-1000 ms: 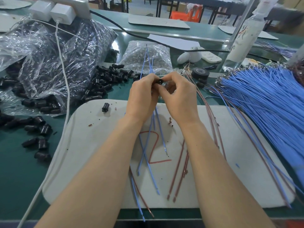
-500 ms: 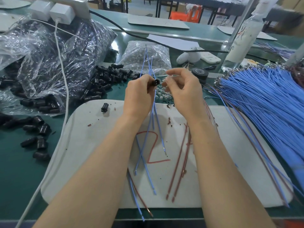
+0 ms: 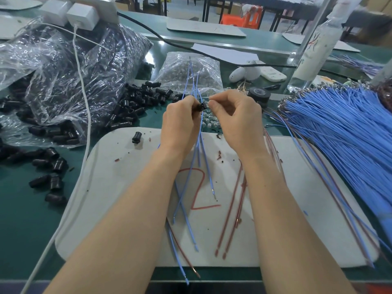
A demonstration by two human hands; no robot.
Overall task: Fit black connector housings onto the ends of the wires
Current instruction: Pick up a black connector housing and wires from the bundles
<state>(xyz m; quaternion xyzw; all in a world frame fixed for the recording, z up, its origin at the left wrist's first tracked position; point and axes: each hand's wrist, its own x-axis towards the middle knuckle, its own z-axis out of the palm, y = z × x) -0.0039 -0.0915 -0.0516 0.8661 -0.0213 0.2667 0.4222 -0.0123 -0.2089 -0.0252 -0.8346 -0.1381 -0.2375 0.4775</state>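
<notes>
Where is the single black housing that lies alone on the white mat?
In the head view, the black housing lies near the far left corner of the white mat, left of the left hand.

The white mat [image 3: 110, 209] offers bare passage along its left part (one stray housing [image 3: 135, 137] near the far edge), hemmed by scattered black housings [image 3: 51, 177] leftward and the blue wire bundle [image 3: 343, 141] rightward.
</notes>
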